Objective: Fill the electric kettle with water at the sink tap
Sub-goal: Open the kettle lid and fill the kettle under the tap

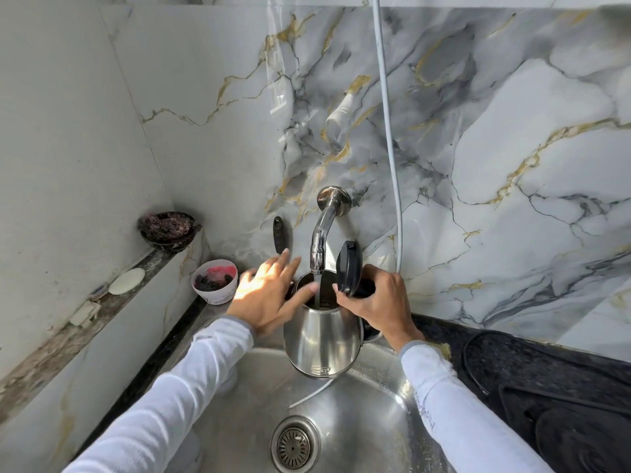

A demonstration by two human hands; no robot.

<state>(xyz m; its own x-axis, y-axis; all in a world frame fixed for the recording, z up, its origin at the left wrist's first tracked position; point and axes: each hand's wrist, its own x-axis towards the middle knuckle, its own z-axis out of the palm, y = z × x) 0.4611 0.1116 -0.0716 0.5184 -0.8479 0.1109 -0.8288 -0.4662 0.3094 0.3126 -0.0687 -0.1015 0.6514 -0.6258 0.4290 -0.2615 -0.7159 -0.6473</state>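
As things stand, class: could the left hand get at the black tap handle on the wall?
Probably yes: the left hand is open, its fingertips just below the black tap handle, nothing between them.

Home kitchen, sink corner.
Steel sink [386,407] with drain, wall tap [322,230] on marble-pattern tiles [512,131], dark stone counter [512,353], bowl of berries [214,281] beside the basin.
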